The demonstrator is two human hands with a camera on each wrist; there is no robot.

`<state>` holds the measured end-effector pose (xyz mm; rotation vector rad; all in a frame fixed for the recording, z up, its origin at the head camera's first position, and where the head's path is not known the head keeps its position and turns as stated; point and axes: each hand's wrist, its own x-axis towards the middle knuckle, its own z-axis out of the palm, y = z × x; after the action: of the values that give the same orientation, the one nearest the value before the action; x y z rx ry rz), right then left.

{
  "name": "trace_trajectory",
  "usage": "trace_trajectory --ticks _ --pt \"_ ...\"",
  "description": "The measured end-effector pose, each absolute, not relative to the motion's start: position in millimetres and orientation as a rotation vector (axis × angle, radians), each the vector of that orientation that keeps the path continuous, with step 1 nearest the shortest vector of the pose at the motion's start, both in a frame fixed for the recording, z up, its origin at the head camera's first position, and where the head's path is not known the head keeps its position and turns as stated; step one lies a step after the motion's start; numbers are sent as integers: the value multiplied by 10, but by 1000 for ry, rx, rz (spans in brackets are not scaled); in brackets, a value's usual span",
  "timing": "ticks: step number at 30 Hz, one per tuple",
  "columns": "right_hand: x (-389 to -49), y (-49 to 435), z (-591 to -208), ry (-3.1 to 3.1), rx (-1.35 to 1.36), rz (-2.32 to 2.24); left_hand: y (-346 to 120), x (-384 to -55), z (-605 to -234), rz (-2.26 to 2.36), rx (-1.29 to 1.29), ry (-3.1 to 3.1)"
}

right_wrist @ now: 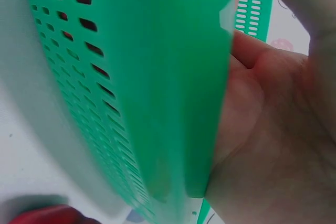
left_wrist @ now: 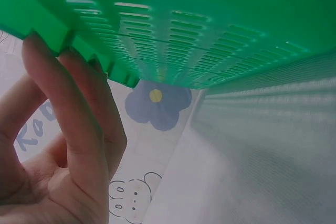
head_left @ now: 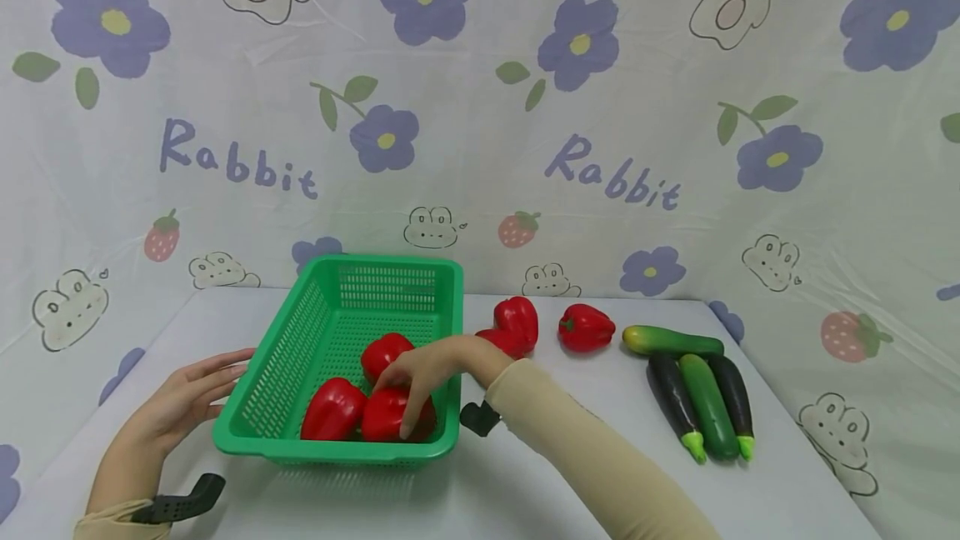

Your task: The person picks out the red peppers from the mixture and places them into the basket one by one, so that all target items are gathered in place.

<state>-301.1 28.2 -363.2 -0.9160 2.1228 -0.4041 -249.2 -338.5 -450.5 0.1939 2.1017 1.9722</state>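
A green plastic basket [head_left: 255,373] with slotted walls holds three red bell peppers. My right hand [head_left: 423,373] reaches over its right wall and grips the front right red bell pepper [head_left: 382,415], thumb and fingers around it. Beside that one lies another bell pepper [head_left: 333,411], and a third pepper [head_left: 386,354] sits just behind. My left hand [head_left: 180,402] is at the basket's left side, its fingertips [left_wrist: 37,45] touching the rim with the fingers loosely bent. In the right wrist view the basket wall hides the right fingers.
Right of the basket, two red peppers [head_left: 517,323] lie close together, with another red pepper [head_left: 587,327] farther right. At the table's right stand out a yellow-green zucchini [head_left: 671,341], a dark green zucchini [head_left: 708,407] and two eggplants [head_left: 672,398]. A printed cloth [head_left: 480,148] hangs behind.
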Motion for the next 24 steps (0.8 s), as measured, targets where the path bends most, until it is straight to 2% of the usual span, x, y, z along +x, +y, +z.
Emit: trace_trajectory --ticks 12,24 --pt "-3048 297 -3674 2084 -939 -485 -3388 -2501 -4522 2004 220 2068" --pt "-3080 411 -3717 1937 -1019 -813 -3379 -2503 -4513 1994 188 2097"
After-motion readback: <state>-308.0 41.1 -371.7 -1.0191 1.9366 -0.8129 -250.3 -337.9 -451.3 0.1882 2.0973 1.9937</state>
